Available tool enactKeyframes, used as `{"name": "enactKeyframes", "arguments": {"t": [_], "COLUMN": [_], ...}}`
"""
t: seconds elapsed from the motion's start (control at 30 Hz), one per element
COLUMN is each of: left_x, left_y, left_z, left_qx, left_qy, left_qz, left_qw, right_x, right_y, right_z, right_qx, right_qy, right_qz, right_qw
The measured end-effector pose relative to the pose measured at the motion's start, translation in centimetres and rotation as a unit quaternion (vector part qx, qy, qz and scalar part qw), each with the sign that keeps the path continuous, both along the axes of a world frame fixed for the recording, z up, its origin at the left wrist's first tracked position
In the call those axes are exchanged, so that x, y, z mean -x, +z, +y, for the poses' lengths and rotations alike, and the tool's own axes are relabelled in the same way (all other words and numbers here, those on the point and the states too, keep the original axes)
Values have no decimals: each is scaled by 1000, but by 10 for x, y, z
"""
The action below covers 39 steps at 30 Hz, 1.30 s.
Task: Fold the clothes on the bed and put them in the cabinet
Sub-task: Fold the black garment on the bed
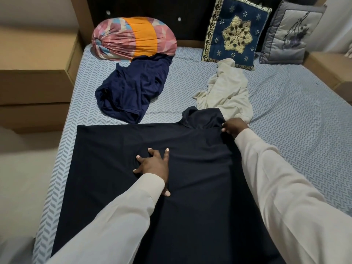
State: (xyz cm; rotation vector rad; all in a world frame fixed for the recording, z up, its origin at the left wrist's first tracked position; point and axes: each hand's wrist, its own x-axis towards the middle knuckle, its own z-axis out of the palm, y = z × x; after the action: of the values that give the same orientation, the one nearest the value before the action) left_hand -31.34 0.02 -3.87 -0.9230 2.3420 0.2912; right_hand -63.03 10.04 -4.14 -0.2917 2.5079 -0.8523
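black garment (pixel 114 145) | navy garment (pixel 131 88) | cream garment (pixel 226 92) | blue herringbone sheet (pixel 295 111) | pink-orange bolster (pixel 133 38)

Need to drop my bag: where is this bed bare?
The sheet is bare right of the cream garment, below the grey pillow, and between cream garment and blue garment. The middle is crowded: left hand and right hand on the black garment.

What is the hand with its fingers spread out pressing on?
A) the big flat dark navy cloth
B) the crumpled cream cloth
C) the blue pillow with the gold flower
A: the left hand lies with fingers spread on the big flat dark navy cloth.
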Motion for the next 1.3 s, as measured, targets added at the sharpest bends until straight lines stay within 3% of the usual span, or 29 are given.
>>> {"name": "enactKeyframes", "arguments": {"t": [0.13,0.27,0.4,0.57,0.63,0.7,0.77,0.83,0.9,1.0,1.07,1.2,1.3], "left_x": [1,0,-3,-22,-35,-53,-75,-98,-118,-140,-157,-200,-232], "left_y": [0,-1,-4,-5,-7,-7,-13,-18,-18,-15,-15,-11,-6], "left_z": [-1,-2,-2,4,10,22,33,48,65,87,98,115,117], "left_qx": [0,4,11,17,28,60,107,144,142,73,15,-44,-69], "left_qy": [6,-1,-7,-17,-18,-29,-59,-99,-110,-113,-128,-161,-170], "left_qz": [2,6,15,65,90,132,193,255,306,303,292,266,244], "left_qw": [1000,1000,1000,998,995,989,974,951,935,944,948,949,952], "right_x": [8,-11,-50,-143,-169,-182,-185,-192,-203,-208,-202,-199,-200], "right_y": [-1,2,3,-7,-7,-8,-13,-19,-19,-7,-5,-16,-39], "right_z": [-6,9,47,117,144,176,216,258,285,297,305,326,333], "right_qx": [127,155,107,74,80,52,-21,-99,-93,-102,-125,-125,-113], "right_qy": [-101,-66,3,94,82,5,-108,-186,-171,-94,-61,-117,-100], "right_qz": [0,-33,122,199,249,272,207,87,14,-55,-57,-4,-62], "right_qw": [987,985,987,973,962,961,972,974,981,989,989,985,986]}}
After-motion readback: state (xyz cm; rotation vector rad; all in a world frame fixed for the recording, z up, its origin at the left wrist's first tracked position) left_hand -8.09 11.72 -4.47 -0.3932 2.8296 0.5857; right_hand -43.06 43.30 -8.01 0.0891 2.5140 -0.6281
